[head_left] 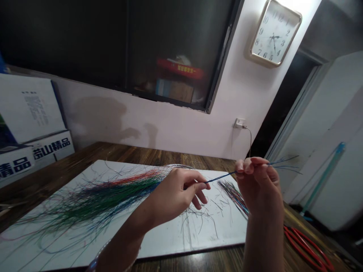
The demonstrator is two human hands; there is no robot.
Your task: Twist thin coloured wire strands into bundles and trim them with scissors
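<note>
Between my two hands runs a twisted bundle of thin blue wires, held above the white board. My left hand pinches one end between thumb and forefinger, with its other fingers curled loosely. At the other end, my right hand is closed on the bundle, and several loose strands fan out past its fingers to the right. Below and left of my left hand lies a large spread of red, green and blue wires. A smaller bundle of mixed wires lies under the stretched strand, partly hidden by my right forearm.
The white board rests on a dark wooden table, with short wire scraps on it. Red-handled scissors or cutters lie at right. Boxes stand at left. A cable hangs from the wall socket.
</note>
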